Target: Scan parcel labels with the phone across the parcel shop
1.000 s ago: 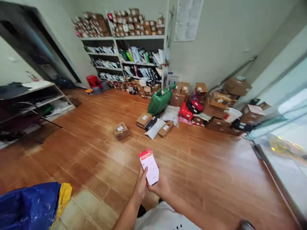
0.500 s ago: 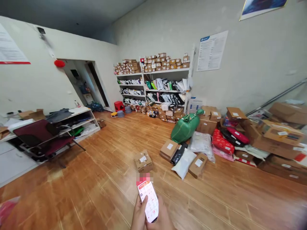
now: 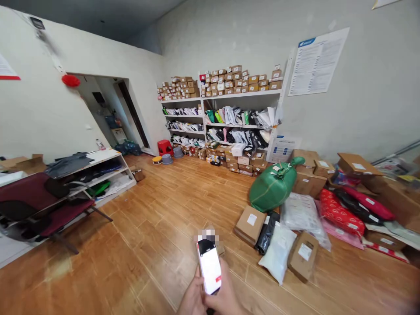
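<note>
A smartphone [image 3: 211,269] is held upright in both hands at the bottom middle. Its screen shows a bright white page with a dark top and a small red patch low on the right. My left hand [image 3: 192,295] grips the phone's left side and lower end. From the right, my right hand [image 3: 229,291] wraps the other edge, its thumb near the bottom of the screen. Just beyond the phone, a cardboard box [image 3: 220,249] on the floor is mostly hidden behind it and a blurred patch.
To the right lie a flat carton [image 3: 250,225], a black parcel [image 3: 267,233], a white bag [image 3: 278,251], a brown box [image 3: 303,256] and a green sack [image 3: 272,188]. Shelves [image 3: 243,97] full of parcels line the back wall. A maroon chair [image 3: 29,194] and a white desk [image 3: 106,155] stand left.
The view has moved closer to the shelves and parcels. The phone's screen has switched from an icon page to a mostly white one. My left thumb has come off the screen's middle.
</note>
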`<state>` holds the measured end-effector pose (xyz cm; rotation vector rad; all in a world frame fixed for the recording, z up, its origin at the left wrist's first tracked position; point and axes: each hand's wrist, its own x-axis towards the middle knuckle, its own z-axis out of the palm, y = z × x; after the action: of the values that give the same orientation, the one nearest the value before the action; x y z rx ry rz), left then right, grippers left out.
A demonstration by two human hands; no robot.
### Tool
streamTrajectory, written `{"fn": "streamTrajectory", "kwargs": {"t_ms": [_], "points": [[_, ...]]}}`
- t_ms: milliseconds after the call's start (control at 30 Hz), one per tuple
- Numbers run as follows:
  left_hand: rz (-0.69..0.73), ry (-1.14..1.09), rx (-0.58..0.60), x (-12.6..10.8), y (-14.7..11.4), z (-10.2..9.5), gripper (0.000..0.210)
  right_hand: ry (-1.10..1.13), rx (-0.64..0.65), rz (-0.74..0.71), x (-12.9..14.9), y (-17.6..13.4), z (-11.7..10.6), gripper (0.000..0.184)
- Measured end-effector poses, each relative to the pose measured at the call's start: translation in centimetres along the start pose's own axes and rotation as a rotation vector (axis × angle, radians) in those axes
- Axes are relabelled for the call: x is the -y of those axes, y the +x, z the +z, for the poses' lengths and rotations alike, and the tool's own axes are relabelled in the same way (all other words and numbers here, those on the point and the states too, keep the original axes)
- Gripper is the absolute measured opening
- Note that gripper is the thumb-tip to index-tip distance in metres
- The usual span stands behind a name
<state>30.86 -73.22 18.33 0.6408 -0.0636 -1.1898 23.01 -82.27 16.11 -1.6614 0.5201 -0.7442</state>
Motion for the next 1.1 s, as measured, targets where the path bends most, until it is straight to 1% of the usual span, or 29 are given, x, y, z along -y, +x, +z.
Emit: {"fn": "streamTrajectory", "kwargs": {"t_ms": [67,133,167,200,233,267,333,367,433,500,533,667,767,833,900,967,1033,1100], "points": [[0.041,0.063,-0.011,-5.3,3.3,-0.3,0.079,-0.068,-0.005,-0.012,0.3,6.3,2.1,0.072],[0.074,0.115,-0.026,-10.9,6.3,-0.6,0.077,-0.040,0.112,-0.004,1.1,12.8,4.0,0.070],[0.057,0.131,-0.009,-13.7,7.8,-0.8,0.079,0.033,0.194,0.010,1.6,16.1,5.0,0.063],[0.037,0.144,0.013,-16.3,9.2,-1.2,0.079,0.134,0.278,0.063,2.0,19.3,6.1,0.052],[0.036,0.153,0.026,-18.8,10.6,-1.8,0.078,0.237,0.347,0.147,2.3,22.5,7.3,0.043],[0.034,0.156,0.040,-21.0,12.0,-2.5,0.078,0.294,0.391,0.214,2.5,25.5,8.7,0.041],[0.050,0.152,0.059,-25.1,14.6,-4.4,0.077,0.350,0.417,0.304,2.6,30.9,11.9,0.043],[0.064,0.146,0.071,-27.0,16.0,-5.6,0.077,0.358,0.407,0.323,2.6,33.3,13.8,0.043],[0.095,0.141,0.092,-30.9,18.6,-8.2,0.077,0.376,0.365,0.336,2.2,37.8,18.0,0.034],[0.107,0.155,0.111,-35.4,21.3,-11.0,0.076,0.401,0.325,0.343,1.7,42.2,22.6,0.024],[0.106,0.167,0.117,-37.9,22.7,-12.3,0.076,0.414,0.307,0.347,1.5,44.3,25.0,0.022],[0.077,0.233,0.126,-49.4,27.9,-16.9,0.073,0.426,0.214,0.335,1.0,52.9,34.5,0.022],[0.034,0.270,0.110,-58.1,31.2,-19.5,0.072,0.402,0.148,0.317,1.2,58.9,41.3,0.031],[-0.002,0.283,0.109,-63.3,33.2,-20.9,0.072,0.370,0.118,0.306,1.5,62.5,45.3,0.035],[-0.025,0.286,0.110,-67.6,35.2,-22.1,0.071,0.329,0.088,0.302,1.6,65.8,48.6,0.037],[-0.043,0.281,0.111,-71.0,37.4,-23.1,0.069,0.323,0.068,0.315,1.5,68.9,51.0,0.037],[-0.063,0.278,0.108,-73.7,39.7,-23.9,0.068,0.369,0.073,0.336,0.9,71.8,52.6,0.036],[-0.080,0.282,0.101,-76.1,42.4,-24.6,0.067,0.449,0.112,0.356,0.0,74.6,53.4,0.034]]}}
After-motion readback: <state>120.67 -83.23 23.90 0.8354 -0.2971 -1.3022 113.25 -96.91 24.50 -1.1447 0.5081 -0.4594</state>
